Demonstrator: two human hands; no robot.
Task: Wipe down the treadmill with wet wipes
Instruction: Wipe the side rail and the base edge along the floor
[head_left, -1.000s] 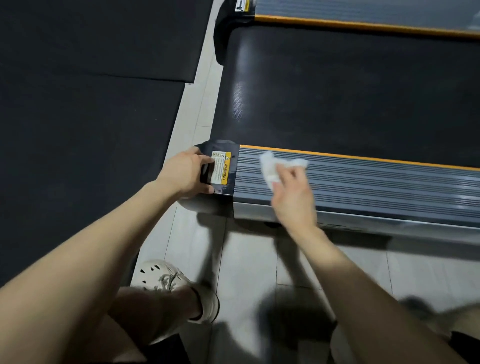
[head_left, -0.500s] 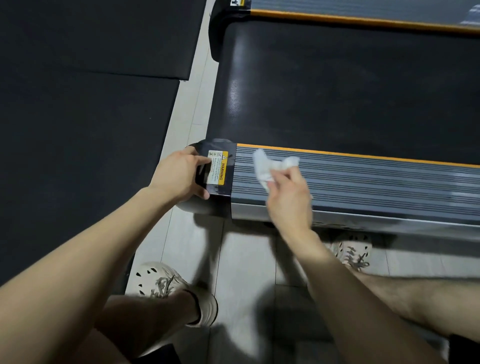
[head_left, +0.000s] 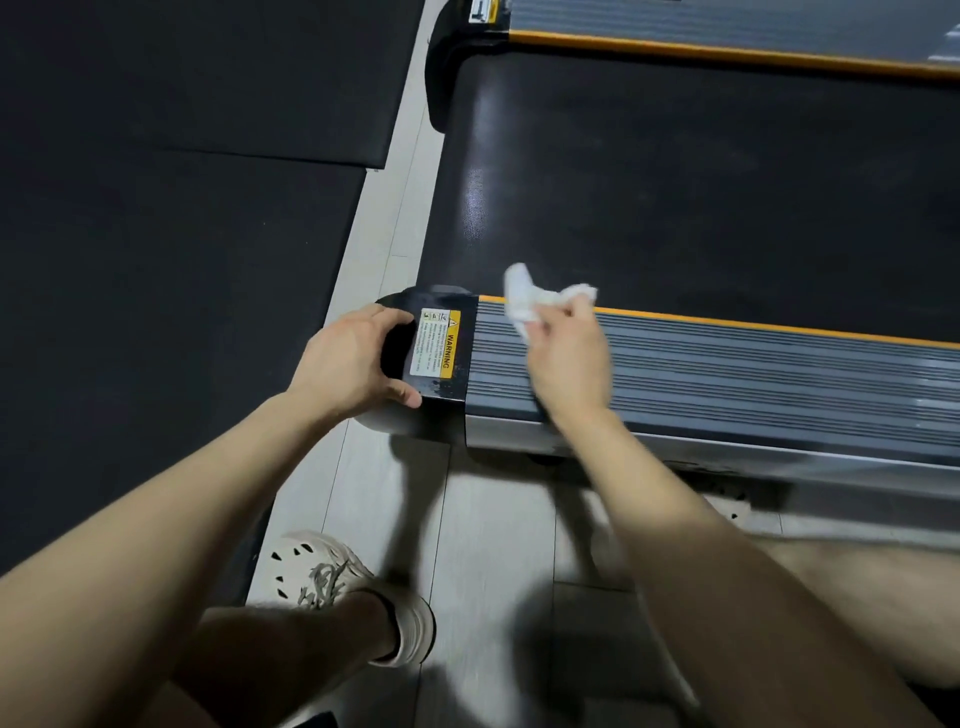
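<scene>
Fingers (head_left: 553, 318) of the right hand (head_left: 569, 364) pinch a crumpled white wet wipe (head_left: 535, 299) near the middle of the frame, over the ribbed side rail (head_left: 727, 374) of the treadmill (head_left: 675, 182), likely to rub it clean. Fingers (head_left: 376, 316) of the left hand (head_left: 348, 358) curl round the black end cap (head_left: 441, 312) beside the yellow warning sticker (head_left: 435, 344), probably to stay steady. I cannot tell if the wipe touches the rail. The rail runs off the right edge.
</scene>
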